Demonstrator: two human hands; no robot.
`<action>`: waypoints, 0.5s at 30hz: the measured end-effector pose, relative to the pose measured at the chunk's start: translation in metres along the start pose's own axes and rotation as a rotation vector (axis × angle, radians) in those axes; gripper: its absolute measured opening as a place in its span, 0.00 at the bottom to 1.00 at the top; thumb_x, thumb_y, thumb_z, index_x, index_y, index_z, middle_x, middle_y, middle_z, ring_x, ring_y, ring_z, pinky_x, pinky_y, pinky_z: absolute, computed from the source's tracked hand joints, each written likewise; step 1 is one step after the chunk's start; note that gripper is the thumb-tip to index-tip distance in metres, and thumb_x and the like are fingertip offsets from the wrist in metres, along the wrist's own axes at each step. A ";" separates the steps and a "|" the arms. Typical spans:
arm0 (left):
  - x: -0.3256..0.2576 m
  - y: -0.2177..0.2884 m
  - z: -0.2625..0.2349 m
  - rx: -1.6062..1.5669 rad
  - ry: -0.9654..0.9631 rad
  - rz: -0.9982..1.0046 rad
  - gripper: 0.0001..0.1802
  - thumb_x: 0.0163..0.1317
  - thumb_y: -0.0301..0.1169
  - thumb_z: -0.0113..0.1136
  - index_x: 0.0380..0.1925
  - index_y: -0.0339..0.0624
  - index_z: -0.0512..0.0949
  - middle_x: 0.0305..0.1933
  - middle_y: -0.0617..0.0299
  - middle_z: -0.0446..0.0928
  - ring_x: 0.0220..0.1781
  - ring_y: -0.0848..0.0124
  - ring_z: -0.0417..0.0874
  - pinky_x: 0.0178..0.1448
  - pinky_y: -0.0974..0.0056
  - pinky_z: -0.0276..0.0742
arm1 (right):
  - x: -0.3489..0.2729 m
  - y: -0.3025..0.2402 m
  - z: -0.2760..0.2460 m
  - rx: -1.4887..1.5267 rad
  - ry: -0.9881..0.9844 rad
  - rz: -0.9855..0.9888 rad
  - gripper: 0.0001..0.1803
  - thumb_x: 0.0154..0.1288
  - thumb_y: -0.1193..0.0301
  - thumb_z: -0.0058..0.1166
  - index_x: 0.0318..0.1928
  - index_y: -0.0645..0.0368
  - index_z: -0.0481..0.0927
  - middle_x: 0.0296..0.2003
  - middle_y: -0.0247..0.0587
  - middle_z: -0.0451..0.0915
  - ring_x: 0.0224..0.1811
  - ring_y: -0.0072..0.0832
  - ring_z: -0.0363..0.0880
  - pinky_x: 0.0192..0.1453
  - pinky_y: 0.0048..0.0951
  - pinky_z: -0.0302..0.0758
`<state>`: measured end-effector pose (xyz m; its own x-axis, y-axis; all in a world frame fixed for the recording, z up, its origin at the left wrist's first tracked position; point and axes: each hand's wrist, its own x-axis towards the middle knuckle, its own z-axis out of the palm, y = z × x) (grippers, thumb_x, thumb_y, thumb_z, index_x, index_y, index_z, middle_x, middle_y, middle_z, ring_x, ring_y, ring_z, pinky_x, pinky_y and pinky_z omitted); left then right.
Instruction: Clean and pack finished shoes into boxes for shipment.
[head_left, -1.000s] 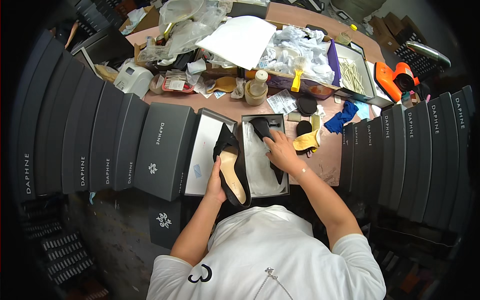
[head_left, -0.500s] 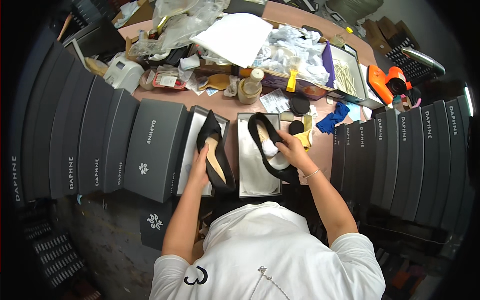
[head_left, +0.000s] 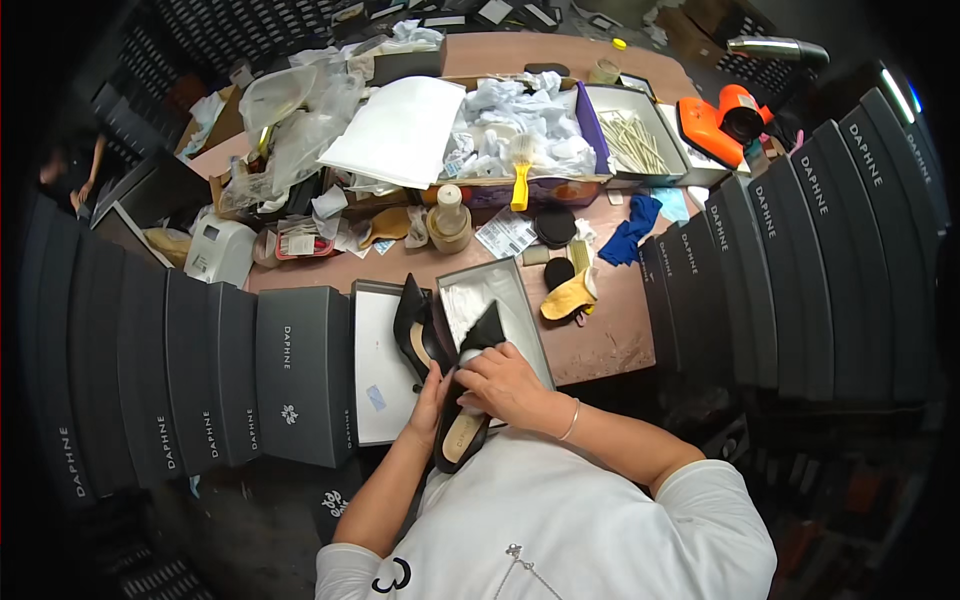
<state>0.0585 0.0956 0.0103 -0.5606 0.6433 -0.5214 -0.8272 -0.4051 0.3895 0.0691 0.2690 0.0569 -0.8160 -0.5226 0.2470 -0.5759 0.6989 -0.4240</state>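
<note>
My left hand (head_left: 428, 406) is closed at the side of a black pointed shoe (head_left: 463, 440) with a beige insole, held in front of my chest with its toe pointing away. My right hand (head_left: 508, 384) bends over this shoe's opening, fingers gripping it and partly inside. A bit of white stuffing shows by those fingertips. A second black pointed shoe (head_left: 408, 318) lies just beyond my left hand, above an open grey box (head_left: 378, 408); whether the left fingers also hold it is hidden. Another open box (head_left: 527, 318), with white paper inside, sits slightly turned behind the held shoe.
Dark grey shoeboxes (head_left: 300, 375) line the left, and more boxes (head_left: 745, 300) stand at right. Behind are a purple-sided carton (head_left: 592, 125) of crumpled paper, a yellow brush (head_left: 521, 185), a bottle (head_left: 450, 225), a yellow cloth (head_left: 568, 297) and an orange device (head_left: 712, 130). Another person's arm (head_left: 93, 170) shows far left.
The right-hand shoe has been turned toe-away and brought nearer my chest, close to the left shoe. My hands have come together on it. The right open box now sits at an angle.
</note>
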 end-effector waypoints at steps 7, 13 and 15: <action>-0.010 -0.028 -0.018 0.046 0.140 0.196 0.25 0.72 0.45 0.48 0.63 0.45 0.62 0.59 0.59 0.70 0.58 0.67 0.76 0.58 0.61 0.76 | -0.009 -0.022 0.013 0.284 -0.285 0.468 0.27 0.52 0.61 0.65 0.50 0.58 0.73 0.39 0.49 0.78 0.40 0.46 0.81 0.45 0.44 0.77; -0.024 -0.027 -0.036 0.021 0.276 0.208 0.31 0.69 0.53 0.47 0.57 0.37 0.69 0.47 0.49 0.80 0.44 0.62 0.83 0.48 0.59 0.81 | -0.041 0.014 0.021 0.601 0.308 0.602 0.28 0.54 0.73 0.61 0.57 0.62 0.72 0.47 0.44 0.76 0.33 0.27 0.74 0.35 0.27 0.74; -0.031 -0.018 -0.030 -0.033 0.268 0.119 0.31 0.67 0.51 0.47 0.56 0.34 0.71 0.49 0.44 0.79 0.44 0.59 0.84 0.47 0.60 0.81 | -0.049 0.042 0.025 0.309 0.193 0.543 0.31 0.55 0.70 0.64 0.60 0.61 0.70 0.53 0.53 0.74 0.47 0.42 0.76 0.50 0.37 0.75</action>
<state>0.0893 0.0636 -0.0033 -0.6403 0.3970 -0.6575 -0.7534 -0.4913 0.4371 0.0857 0.3119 0.0056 -0.9976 -0.0177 0.0669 -0.0623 0.6511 -0.7565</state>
